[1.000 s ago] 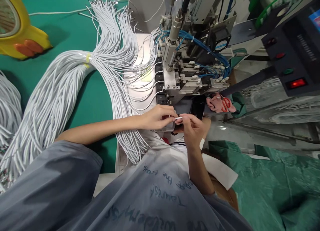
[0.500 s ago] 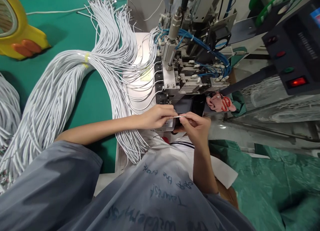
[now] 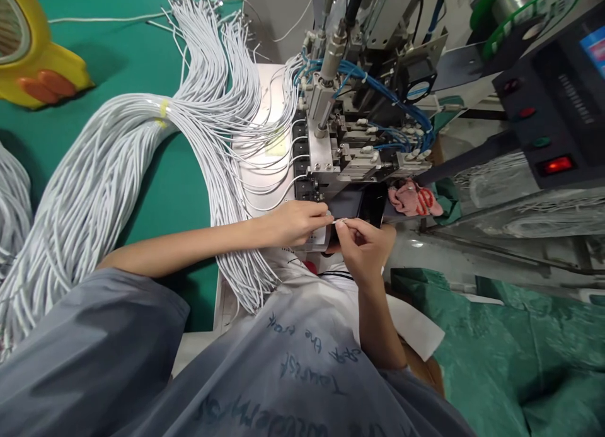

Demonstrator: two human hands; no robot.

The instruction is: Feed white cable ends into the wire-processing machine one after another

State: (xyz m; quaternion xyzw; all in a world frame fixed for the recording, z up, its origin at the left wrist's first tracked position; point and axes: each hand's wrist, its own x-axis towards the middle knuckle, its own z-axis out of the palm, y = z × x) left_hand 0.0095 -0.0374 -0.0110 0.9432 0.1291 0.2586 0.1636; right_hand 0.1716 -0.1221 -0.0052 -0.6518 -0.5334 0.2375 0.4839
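Observation:
Between my two hands runs the end of a thin white cable (image 3: 336, 221). My left hand (image 3: 297, 222) pinches it between thumb and fingers, the forearm lying across a large bundle of white cables. Close on the right, my right hand (image 3: 366, 244) grips the cable's tip with thumb and forefinger. The tip itself is too small to make out. Just beyond my hands stands a metal machine (image 3: 324, 153) with cylinders and blue air tubes. Several white cables from the bundle (image 3: 222, 178) lead into the black blocks (image 3: 301, 150) along its left side.
A green mat (image 3: 155, 191) covers the table at left, with a yellow duck-shaped object (image 3: 57, 71) on it. At right are a control box (image 3: 558, 109) with a lit red switch, a wire spool (image 3: 515, 8), a pink cloth (image 3: 406, 197) and green sheeting (image 3: 520, 349).
My right hand has shifted slightly left, its fingers more curled around the cable's tip. My left hand stays in nearly the same place. The view has moved a little.

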